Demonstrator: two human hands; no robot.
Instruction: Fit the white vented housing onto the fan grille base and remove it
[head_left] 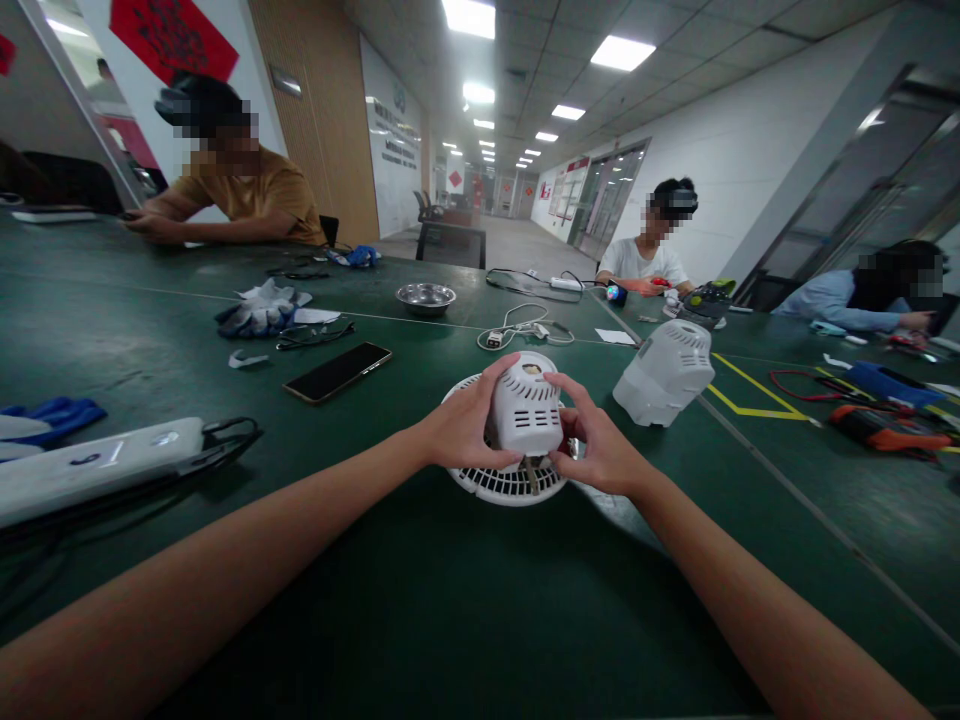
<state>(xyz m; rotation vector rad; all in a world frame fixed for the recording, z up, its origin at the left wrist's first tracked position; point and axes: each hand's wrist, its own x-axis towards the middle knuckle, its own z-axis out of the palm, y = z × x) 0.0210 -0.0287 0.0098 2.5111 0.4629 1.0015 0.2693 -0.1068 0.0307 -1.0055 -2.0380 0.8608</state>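
Between my two hands is a white plastic motor cover (528, 415) with vent slots and a hole in its top. My left hand (472, 415) grips its left side, thumb low at the front and fingers near the top. On the other side my right hand (596, 440) holds it, with fingertips at the upper and lower right edge. Below the cover lies a round white fan grille (491, 485) with slotted ribs, flat on the green table. Metal parts show partly under the cover; the rest is hidden by it and my hands.
A white slotted housing (664, 375) stands to the right. A phone (337, 372), gloves (259, 310), a power strip (112, 470) and a metal bowl (425, 298) lie left and ahead. A coiled cable (525, 328) sits beyond the grille. A multimeter (889, 428) is far right; people sit around the table.
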